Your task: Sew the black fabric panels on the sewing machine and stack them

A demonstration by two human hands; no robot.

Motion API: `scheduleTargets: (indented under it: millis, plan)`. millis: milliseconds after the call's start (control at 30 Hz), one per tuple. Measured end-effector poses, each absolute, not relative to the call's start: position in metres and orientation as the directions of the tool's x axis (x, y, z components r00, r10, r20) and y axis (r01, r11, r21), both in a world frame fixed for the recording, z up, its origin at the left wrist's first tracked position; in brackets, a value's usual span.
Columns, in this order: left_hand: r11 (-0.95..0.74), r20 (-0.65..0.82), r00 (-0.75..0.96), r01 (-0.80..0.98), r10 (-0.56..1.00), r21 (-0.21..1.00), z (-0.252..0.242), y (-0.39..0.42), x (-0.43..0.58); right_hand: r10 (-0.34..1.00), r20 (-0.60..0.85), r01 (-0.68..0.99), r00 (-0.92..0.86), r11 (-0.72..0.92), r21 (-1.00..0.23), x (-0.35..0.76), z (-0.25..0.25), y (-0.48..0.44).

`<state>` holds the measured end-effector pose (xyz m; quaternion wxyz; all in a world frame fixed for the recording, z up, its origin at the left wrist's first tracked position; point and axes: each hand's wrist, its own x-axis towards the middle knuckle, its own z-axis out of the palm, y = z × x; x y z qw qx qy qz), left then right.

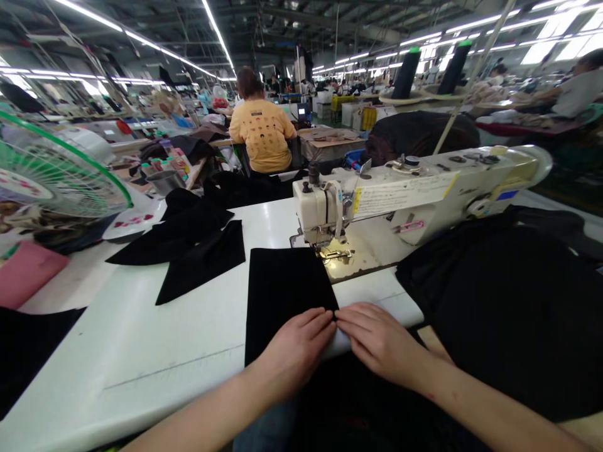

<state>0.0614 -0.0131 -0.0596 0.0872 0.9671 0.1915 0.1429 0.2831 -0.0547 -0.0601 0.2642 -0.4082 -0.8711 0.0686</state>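
A black fabric panel (287, 289) lies on the white table, its far right corner at the needle area of a sewing machine (325, 213). My left hand (301, 342) rests on the near right part of the panel, fingertips pinched on its right edge. My right hand (377, 336) meets it from the other side, its fingers closed on the same edge. The fingertips of both hands nearly touch. Below the hands, the fabric hangs over the table's front edge into shadow.
More black pieces (202, 251) lie left on the white table (132, 326). A large black fabric pile (513, 307) sits at the right. A green-rimmed fan (61, 169) stands at the left. Ahead, a person in a yellow shirt (262, 135) sits facing away.
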Motion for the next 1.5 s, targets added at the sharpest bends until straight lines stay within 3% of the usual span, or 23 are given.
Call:
scheduleTargets:
  millis: [633, 833, 933, 1067, 1200, 1367, 1500]
  plan:
    - [-0.865, 0.312, 0.810, 0.430, 0.496, 0.257, -0.059, 0.113, 0.064, 0.865, 0.326, 0.845, -0.382, 0.470, -0.256, 0.269, -0.066, 0.055]
    - [-0.820, 0.301, 0.765, 0.505, 0.569, 0.269, -0.067, 0.123, 0.064, 0.872, 0.350, 0.837, -0.342, 0.452, -0.307, 0.271, -0.056, 0.025]
    - [-0.717, 0.256, 0.670, 0.655, 0.697, 0.236, -0.074, 0.120, 0.063, 0.870, 0.382, 0.829, -0.312, 0.446, -0.337, 0.284, -0.048, -0.009]
    - [-0.500, 0.146, 0.481, 0.851, 0.864, 0.159, -0.080, 0.122, 0.056, 0.907, 0.390, 0.916, -0.158, 0.282, -0.286, 0.333, -0.036, -0.048]
    - [-0.459, 0.128, 0.444, 0.877, 0.887, 0.144, -0.077, 0.138, 0.022, 0.926, 0.371, 0.990, 0.068, -0.016, -0.142, 0.407, -0.031, -0.079]
    - [-0.404, 0.126, 0.391, 0.909, 0.912, 0.106, -0.066, 0.165, -0.050, 0.978, 0.167, 0.954, 0.129, -0.076, -0.290, 0.455, -0.043, -0.104]
    - [-0.412, 0.143, 0.402, 0.909, 0.905, 0.055, -0.052, 0.169, -0.076, 0.982, 0.139, 0.942, 0.126, -0.075, -0.327, 0.448, -0.054, -0.107]
